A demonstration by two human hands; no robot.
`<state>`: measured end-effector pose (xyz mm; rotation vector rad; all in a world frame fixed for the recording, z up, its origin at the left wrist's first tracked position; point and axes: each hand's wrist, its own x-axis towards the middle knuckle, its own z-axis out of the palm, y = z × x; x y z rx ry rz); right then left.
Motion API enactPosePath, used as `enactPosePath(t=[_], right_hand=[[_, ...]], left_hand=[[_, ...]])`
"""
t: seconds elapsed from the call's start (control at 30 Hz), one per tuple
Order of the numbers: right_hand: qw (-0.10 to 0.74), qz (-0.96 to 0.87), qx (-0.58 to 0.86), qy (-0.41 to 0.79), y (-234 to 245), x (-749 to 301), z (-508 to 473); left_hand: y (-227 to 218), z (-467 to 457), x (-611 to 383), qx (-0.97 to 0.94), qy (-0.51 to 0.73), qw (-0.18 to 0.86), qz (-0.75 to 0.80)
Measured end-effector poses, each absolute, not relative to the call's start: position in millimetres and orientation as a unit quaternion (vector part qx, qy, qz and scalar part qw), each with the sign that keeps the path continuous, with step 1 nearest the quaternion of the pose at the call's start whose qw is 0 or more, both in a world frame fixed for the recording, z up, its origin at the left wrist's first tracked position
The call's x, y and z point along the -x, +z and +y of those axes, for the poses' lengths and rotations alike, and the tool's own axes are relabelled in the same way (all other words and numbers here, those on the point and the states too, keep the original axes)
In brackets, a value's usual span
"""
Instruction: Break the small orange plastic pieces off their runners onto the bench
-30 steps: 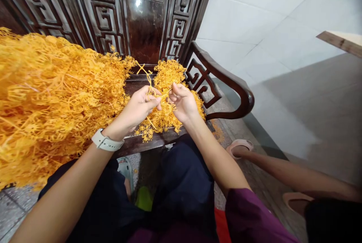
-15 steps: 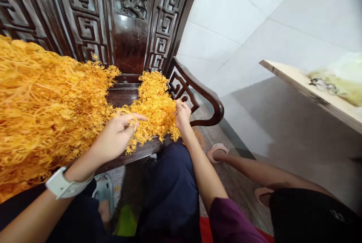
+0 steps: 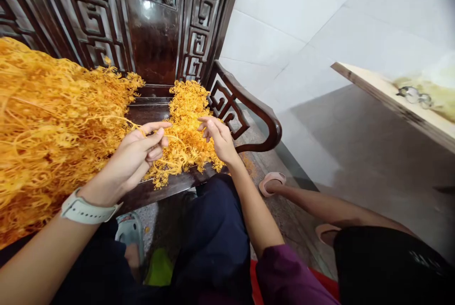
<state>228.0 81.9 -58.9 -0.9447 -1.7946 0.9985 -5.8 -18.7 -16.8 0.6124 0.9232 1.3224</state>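
Note:
My left hand (image 3: 137,153), a white watch on its wrist, pinches a thin orange plastic sprig (image 3: 121,122) drawn out of the big heap of orange plastic sprigs (image 3: 50,125) on the left of the dark carved wooden bench (image 3: 159,186). My right hand (image 3: 218,138) hovers over the small pile of orange pieces (image 3: 185,130) at the bench's right end. Its fingers are apart and loosely curled, and nothing shows in them.
The bench's curved armrest (image 3: 249,111) lies just right of the small pile. Another person's legs and pink slippers (image 3: 272,182) stretch across the floor at right. A wooden board (image 3: 387,96) with spectacles on it juts in from the right. White tiled wall behind.
Both hands parted from working one sprig together. My right hand went down to the small pile and has lifted off it with fingers spread. My left hand has pulled a sprig from the big heap.

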Motion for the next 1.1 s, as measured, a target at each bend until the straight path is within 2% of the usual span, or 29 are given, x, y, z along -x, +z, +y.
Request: enactPosePath(t=[0.1,0.17,0.23,0.4,0.57,0.73,0.97,1.1], right_hand=[[0.327,-0.781,0.296,0.442,-42,-218,58],[0.301,-0.785,0.274,0.467,-37,-212,50],[0.308,-0.751,0.26,0.522,-36,-208,48],[0.399,-0.554,0.273,0.678,-33,-203,51],[0.34,-0.463,0.259,0.777,-27,-202,49],[0.326,-0.445,0.288,0.783,-20,-209,50],[0.301,-0.49,0.352,0.739,-6,-235,55],[0.335,-0.536,0.347,0.693,-12,-245,63]], left_hand=[[-19,-17,8,-0.242,0.611,0.663,0.359],[-19,-15,11,-0.242,0.625,0.659,0.341],[-17,-14,14,-0.253,0.625,0.651,0.348],[-16,-14,16,-0.323,0.565,0.641,0.408],[-16,-10,17,-0.394,0.518,0.629,0.425],[-17,0,33,-0.535,0.428,0.535,0.494],[-27,16,23,-0.608,0.309,0.534,0.499],[-27,21,5,-0.653,0.292,0.498,0.491]])
